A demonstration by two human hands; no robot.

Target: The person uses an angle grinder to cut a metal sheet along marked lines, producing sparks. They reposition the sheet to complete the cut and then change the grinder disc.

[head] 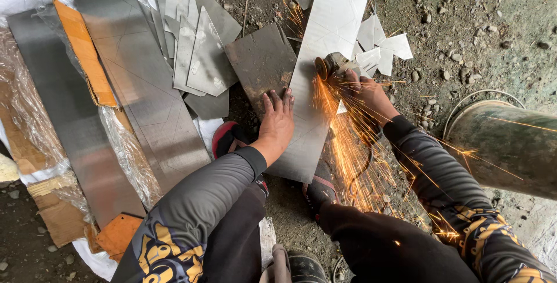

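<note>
Knees low in frame; L hand [277,121] flat, open on steel sheet [316,80], R hand [366,94] gripping angle grinder [332,65].

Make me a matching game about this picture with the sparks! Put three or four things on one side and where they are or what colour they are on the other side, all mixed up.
Things:
1. left hand
2. right hand
3. cardboard strip
4. big pipe

Descriptions:
A. orange, lying on the long metal sheets at the left
B. pressed flat on the metal strip
C. greenish, lying on the ground at the right
D. gripping the grinder that throws sparks

Pairs: 1-B, 2-D, 3-A, 4-C
</note>
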